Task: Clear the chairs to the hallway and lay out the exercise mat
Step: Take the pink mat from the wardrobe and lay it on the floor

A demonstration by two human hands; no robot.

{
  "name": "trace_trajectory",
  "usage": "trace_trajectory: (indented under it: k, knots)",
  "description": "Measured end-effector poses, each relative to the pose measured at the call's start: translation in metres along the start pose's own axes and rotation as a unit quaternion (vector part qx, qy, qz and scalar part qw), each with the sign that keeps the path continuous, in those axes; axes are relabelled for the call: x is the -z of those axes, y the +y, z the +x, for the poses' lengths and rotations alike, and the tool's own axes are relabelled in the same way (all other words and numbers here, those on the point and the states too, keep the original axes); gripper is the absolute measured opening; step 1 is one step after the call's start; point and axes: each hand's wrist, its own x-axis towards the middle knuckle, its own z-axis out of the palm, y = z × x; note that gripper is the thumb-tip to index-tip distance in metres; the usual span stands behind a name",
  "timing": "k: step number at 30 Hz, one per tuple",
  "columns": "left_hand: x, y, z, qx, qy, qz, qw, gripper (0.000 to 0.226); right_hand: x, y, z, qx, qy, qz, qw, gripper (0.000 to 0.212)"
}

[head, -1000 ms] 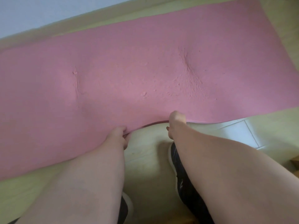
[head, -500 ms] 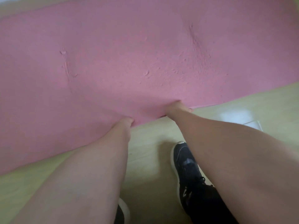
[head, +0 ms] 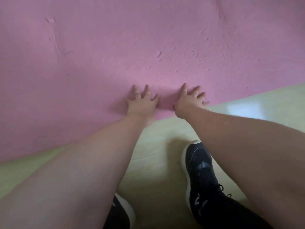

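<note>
Both bare forearms reach up from the lower frame to the pink mat (head: 148, 47), which fills the upper part of the frame. The left hand (head: 141, 103) and the right hand (head: 189, 100) lie flat near its lower edge — fingers spread, pressing, grasping nothing. A black shoe (head: 199, 171) stands on the pale floor (head: 156, 162) at lower right.

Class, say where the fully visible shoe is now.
Head view, lower right: the shoe stands on the floor beside the right forearm, short of the mat.
</note>
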Motion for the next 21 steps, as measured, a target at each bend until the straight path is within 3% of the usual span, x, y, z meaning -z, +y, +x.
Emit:
trace_trajectory:
  k: [3,5,7,15,18,21]
  knots:
    - [0.011,0.015,0.001,0.059,0.062,-0.121,0.989,0.056,0.014,-0.007,-0.006,0.029,0.028,0.019,0.999,0.098]
    - [0.009,0.02,0.006,0.095,0.049,-0.175,0.979,0.073,0.011,-0.008,-0.009,0.087,0.017,0.033,0.995,0.095]
    - [0.0,0.024,0.01,0.112,0.029,-0.163,0.98,0.084,0.004,-0.008,-0.01,0.111,-0.009,0.014,0.994,0.096]
    - [-0.005,0.002,0.003,0.117,0.08,-0.164,0.976,0.091,0.011,-0.004,-0.004,0.139,0.016,-0.043,0.989,0.089]
    - [-0.009,-0.019,-0.002,0.213,0.033,-0.188,0.958,0.1,0.002,-0.011,-0.001,0.153,0.008,-0.049,0.987,0.088]
    - [0.001,-0.026,0.0,0.201,-0.009,-0.203,0.958,0.098,0.01,-0.017,0.001,0.143,-0.009,-0.053,0.988,0.089]
